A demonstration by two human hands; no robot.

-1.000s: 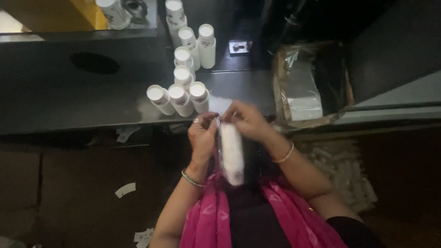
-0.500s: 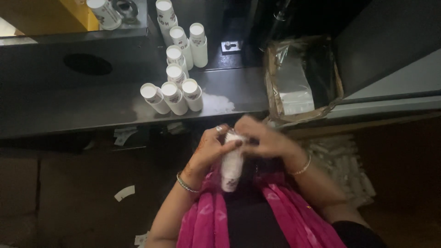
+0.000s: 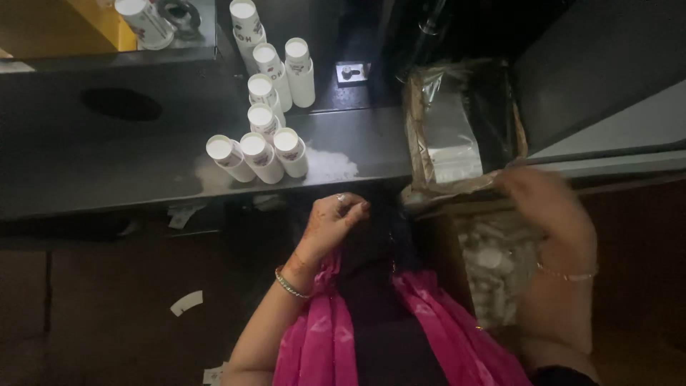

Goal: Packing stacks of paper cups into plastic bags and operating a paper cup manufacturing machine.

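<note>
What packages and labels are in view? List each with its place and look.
White bottles: cylinders with printed labels, clustered on the dark shelf.
Cardboard box: right of the bottles, brown, lined with clear plastic.
Small tag: white square behind the bottles.
Right hand: blurred, at the box's front edge.

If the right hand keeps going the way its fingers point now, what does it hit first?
The right hand, blurred, points up and left toward the open cardboard box lined with clear plastic. It would likely meet the box's crumpled near rim first. Depth is unclear; it may already touch it.
</note>
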